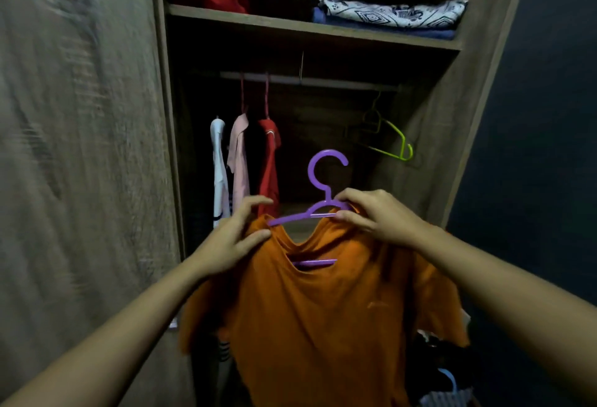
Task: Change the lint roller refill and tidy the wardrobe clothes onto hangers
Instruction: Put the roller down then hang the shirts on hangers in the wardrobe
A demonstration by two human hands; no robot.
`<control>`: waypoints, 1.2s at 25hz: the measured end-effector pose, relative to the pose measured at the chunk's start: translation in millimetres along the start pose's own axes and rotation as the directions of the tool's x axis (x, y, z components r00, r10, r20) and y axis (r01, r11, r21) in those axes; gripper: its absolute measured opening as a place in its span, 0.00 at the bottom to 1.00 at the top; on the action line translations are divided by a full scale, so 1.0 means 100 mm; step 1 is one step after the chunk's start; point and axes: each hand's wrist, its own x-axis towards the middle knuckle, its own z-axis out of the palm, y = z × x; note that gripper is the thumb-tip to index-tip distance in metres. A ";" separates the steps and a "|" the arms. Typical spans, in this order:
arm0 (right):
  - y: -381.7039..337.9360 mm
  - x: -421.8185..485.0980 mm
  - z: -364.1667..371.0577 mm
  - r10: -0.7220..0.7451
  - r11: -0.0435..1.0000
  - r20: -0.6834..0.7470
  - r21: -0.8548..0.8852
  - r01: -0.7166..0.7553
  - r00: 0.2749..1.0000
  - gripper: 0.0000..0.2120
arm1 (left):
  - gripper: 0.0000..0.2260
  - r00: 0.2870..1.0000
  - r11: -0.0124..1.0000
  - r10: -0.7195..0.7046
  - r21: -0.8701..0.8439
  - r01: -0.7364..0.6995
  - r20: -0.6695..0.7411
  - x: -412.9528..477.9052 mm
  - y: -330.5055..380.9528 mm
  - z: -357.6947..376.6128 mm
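Orange T-shirt (316, 316) partly on purple hanger (327, 195), held up near centre, in front of open wardrobe (447, 135).
L hand (235, 238): thumb + fingers pinch shirt's left shoulder by neckline.
R hand (378, 216): fingers curled over hanger's right arm + collar there.
Hanger's left arm bare above neckline; hook free, below rail (310, 80).
Rail, far left: pink shirt (239, 161), red top (269, 161). Far right: green hanger (394, 129).

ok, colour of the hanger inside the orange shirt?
Purple hanger, clearest in the head view, its only view.

Orange shirt (323, 309) on purple hanger (326, 180)
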 end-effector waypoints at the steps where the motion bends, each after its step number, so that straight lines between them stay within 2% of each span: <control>1: 0.05 -0.03 -0.02 0.036 0.999 0.050 0.032 -0.037 0.998 0.21 | 0.19 0.998 0.999 -0.021 -0.030 0.019 -0.061 0.00 -0.04 -0.08; 3: 0.20 -0.13 -0.05 0.132 0.988 0.131 0.064 -0.141 0.983 0.22 | 0.21 0.986 0.992 -0.101 -0.088 0.089 -0.132 0.00 -0.12 -0.28; 4: 0.27 -0.19 -0.04 0.171 0.974 0.126 0.127 -0.187 0.977 0.19 | 0.21 0.985 0.989 -0.123 -0.097 0.112 -0.119 0.01 -0.14 -0.37; 6: 0.33 -0.26 0.05 0.243 0.918 0.035 0.315 -0.241 0.969 0.12 | 0.20 0.991 0.991 -0.118 -0.074 0.113 -0.068 0.04 -0.11 -0.50; 8: 0.31 -0.25 0.14 0.335 0.862 -0.072 0.427 -0.274 0.940 0.13 | 0.16 0.993 0.994 -0.109 -0.001 0.109 -0.047 0.09 -0.07 -0.62; 10: 0.30 -0.22 0.19 0.421 0.778 -0.101 0.551 -0.302 0.901 0.14 | 0.12 0.993 0.988 -0.114 0.103 0.116 -0.025 0.08 -0.05 -0.76; 11: 0.29 -0.21 0.19 0.461 0.709 -0.085 0.635 -0.309 0.883 0.14 | 0.12 0.992 0.983 -0.126 0.132 0.127 -0.013 0.06 -0.09 -0.82; 12: 0.29 -0.19 0.16 0.497 0.624 -0.041 0.711 -0.325 0.867 0.15 | 0.17 0.991 0.982 -0.131 0.139 0.131 -0.009 0.02 -0.13 -0.86; 14: 0.26 -0.14 0.10 0.540 0.518 0.122 0.732 -0.443 0.833 0.17 | 0.22 0.990 0.984 -0.132 0.111 0.136 -0.042 -0.05 -0.18 -0.87; 16: 0.22 -0.09 0.03 0.551 0.509 0.294 0.623 -0.594 0.781 0.18 | 0.20 0.988 0.986 -0.138 0.088 0.144 -0.068 -0.06 -0.18 -0.83; 17: 0.23 -0.07 0.01 0.555 0.523 0.327 0.578 -0.626 0.765 0.20 | 0.18 0.987 0.986 -0.142 0.080 0.147 -0.072 -0.05 -0.19 -0.81; 19: 0.33 -0.04 -0.04 0.540 0.597 0.294 0.527 -0.605 0.789 0.21 | 0.13 0.983 0.986 -0.149 0.063 0.156 -0.106 -0.05 -0.22 -0.79; 22: 0.49 -0.13 -0.02 0.434 0.697 0.323 0.471 -0.541 0.841 0.14 | 0.15 0.956 0.983 -0.173 0.021 0.184 -0.237 -0.06 -0.31 -0.89; 24: 0.57 -0.21 0.08 0.413 0.702 0.308 0.493 -0.514 0.857 0.20 | 0.16 0.949 0.980 -0.186 0.019 0.197 -0.256 -0.06 -0.33 -1.00; 26: 0.66 -0.25 0.12 0.422 0.696 0.246 0.529 -0.486 0.873 0.14 | 0.15 0.962 0.979 -0.164 0.085 0.187 -0.220 -0.05 -0.32 -1.06; 28: 0.77 -0.26 0.04 0.433 0.693 0.200 0.550 -0.466 0.879 0.07 | 0.05 0.971 0.978 -0.145 0.123 0.170 -0.188 -0.03 -0.28 -1.08; 29: 0.82 -0.26 -0.02 0.446 0.681 0.166 0.575 -0.454 0.879 0.07 | 0.03 0.972 0.980 -0.142 0.111 0.164 -0.185 -0.01 -0.26 -1.10; 30: 0.86 -0.26 -0.10 0.476 0.652 0.130 0.612 -0.448 0.870 0.07 | 0.06 0.972 0.983 -0.135 0.096 0.156 -0.194 -0.01 -0.25 -1.11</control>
